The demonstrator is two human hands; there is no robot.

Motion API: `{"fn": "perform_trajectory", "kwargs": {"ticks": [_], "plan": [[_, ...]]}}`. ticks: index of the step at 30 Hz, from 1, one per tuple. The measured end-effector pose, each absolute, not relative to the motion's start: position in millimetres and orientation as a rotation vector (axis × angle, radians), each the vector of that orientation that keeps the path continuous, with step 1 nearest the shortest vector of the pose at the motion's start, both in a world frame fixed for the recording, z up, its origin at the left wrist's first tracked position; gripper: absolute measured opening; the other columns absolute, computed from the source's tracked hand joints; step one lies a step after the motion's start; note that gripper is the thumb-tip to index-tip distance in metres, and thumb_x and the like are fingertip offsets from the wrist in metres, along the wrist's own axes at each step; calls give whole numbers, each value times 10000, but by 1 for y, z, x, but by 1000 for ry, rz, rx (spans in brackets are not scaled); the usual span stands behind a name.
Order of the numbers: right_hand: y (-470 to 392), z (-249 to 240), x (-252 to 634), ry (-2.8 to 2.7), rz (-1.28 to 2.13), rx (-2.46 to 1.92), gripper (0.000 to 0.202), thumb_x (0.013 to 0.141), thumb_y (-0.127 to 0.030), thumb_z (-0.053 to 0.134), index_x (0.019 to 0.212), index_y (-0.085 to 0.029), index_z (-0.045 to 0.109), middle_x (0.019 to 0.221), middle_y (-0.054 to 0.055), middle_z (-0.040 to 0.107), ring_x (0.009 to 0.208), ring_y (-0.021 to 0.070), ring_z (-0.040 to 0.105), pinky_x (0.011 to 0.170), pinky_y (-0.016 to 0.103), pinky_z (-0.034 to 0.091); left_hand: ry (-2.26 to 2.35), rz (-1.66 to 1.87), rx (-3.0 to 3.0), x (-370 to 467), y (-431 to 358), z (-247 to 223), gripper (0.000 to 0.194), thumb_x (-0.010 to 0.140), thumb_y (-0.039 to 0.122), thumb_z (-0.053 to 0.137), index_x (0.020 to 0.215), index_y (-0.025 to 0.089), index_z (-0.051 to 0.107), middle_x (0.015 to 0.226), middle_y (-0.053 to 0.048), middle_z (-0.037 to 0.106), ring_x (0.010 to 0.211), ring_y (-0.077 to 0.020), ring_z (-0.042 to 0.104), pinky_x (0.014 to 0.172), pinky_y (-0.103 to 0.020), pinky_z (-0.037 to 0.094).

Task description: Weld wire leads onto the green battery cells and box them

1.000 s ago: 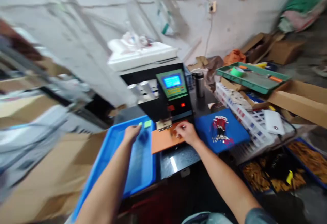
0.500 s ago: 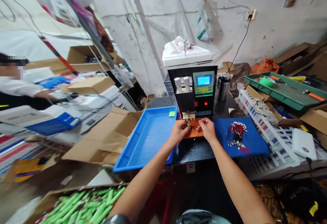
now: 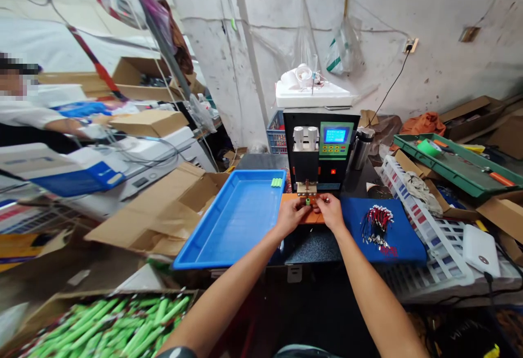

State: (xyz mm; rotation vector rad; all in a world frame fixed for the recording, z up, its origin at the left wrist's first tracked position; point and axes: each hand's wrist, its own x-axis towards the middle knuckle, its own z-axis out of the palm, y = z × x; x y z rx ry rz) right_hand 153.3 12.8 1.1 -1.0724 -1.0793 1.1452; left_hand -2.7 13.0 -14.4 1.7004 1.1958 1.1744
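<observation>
Under the electrodes of a black spot-welding machine (image 3: 321,156), a small green battery cell (image 3: 308,201) stands over an orange board (image 3: 316,218). My left hand (image 3: 291,215) pinches the cell from the left. Fingers of my right hand (image 3: 330,211) are pressed together close to the cell's right side, near the electrodes; what they hold is too small to make out. Several green cells (image 3: 277,182) lie in the far right corner of a blue tray (image 3: 232,219). Red and black wires (image 3: 378,222) are piled on a blue cloth (image 3: 402,238) to the right.
A steel flask (image 3: 362,148) is right of the machine. White plastic baskets (image 3: 437,232), a green tray (image 3: 461,164) and a white power bank (image 3: 481,252) stand farther right. Green battery packs (image 3: 118,325) fill a box at lower left. Another person's arm (image 3: 67,126) is at far left.
The view has shifted. My right hand has moved inward toward the cell, and both hands are now closer together at the electrodes.
</observation>
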Motion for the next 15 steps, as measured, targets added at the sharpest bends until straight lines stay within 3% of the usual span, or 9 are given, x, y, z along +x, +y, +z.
{"fn": "perform_trajectory", "kwargs": {"ticks": [7, 15], "plan": [[18, 2, 147, -1208, 1064, -1077, 259, 710, -406, 668, 801, -165, 640, 753, 54, 689, 692, 201, 662, 647, 300, 550, 1219, 1189, 1684, -3, 12, -14, 273, 820, 329, 678, 1032, 173, 754, 926, -74, 750, 889, -247, 679, 839, -324, 529], [20, -5, 143, -1260, 991, -1085, 268, 749, -425, 639, 796, -162, 659, 778, 61, 691, 736, 208, 647, 685, 307, 541, 1231, 1199, 1730, -3, 11, -15, 279, 843, 339, 669, 1061, 184, 746, 925, -67, 747, 882, -240, 680, 828, -316, 528]]}}
